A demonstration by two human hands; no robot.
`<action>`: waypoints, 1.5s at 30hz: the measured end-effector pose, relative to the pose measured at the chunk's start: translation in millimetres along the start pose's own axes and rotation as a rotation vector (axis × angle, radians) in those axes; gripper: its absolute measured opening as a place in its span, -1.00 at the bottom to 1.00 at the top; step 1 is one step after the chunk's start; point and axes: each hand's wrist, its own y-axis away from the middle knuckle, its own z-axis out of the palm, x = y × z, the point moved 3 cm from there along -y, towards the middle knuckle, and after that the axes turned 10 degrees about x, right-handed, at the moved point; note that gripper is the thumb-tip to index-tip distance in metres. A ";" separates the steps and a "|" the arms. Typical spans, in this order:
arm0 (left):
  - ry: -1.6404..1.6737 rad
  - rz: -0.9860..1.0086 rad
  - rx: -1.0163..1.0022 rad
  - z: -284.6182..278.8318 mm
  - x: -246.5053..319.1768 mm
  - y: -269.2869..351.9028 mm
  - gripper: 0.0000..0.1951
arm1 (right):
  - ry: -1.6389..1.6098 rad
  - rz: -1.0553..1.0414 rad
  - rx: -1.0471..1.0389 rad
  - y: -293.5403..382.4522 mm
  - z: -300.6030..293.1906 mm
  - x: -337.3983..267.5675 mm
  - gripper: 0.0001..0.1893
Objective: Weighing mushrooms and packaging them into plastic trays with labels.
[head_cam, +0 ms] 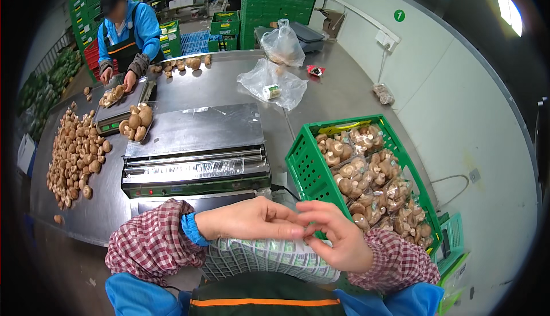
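Observation:
My left hand (pixel 253 220) and my right hand (pixel 337 236) meet at the fingertips in front of my apron. The fingers are slightly blurred, and I cannot tell whether something small is held between them. Just below them, a sheet of printed stickers (pixel 268 256) drapes over my lap, its rows of labels bearing writing. Beyond my left hand stands a film wrapping machine (pixel 195 174) with a strip of clear film along its rollers and a lit red light. A green plastic crate (pixel 311 172) beside my right hand holds several wrapped packs of shiitake mushrooms (pixel 369 178).
A heap of loose mushrooms (pixel 77 157) lies on the steel table (pixel 202 80). One filled tray (pixel 137 123) rests by a digital scale (pixel 122 105), where a co-worker (pixel 129 32) handles another tray. Plastic bags (pixel 275 82) lie further back. A white wall (pixel 455 88) borders the right side.

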 end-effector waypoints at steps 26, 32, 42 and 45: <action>-0.752 0.415 0.290 -7.3 24.6 8.6 -0.74 | 0.920 -0.356 -0.015 -2.8 -50.7 -57.5 -0.45; -0.815 0.629 0.290 15.6 44.9 -0.7 -0.77 | 0.929 -0.401 -0.240 -17.0 -29.5 -54.2 -0.78; -0.712 0.408 0.279 16.7 49.3 -14.5 -0.80 | 1.140 -0.651 0.059 3.8 -34.7 -45.0 -0.85; -0.723 0.375 0.288 16.5 48.5 -24.5 -0.82 | 1.113 -0.723 -0.011 13.9 -41.1 -43.7 -0.85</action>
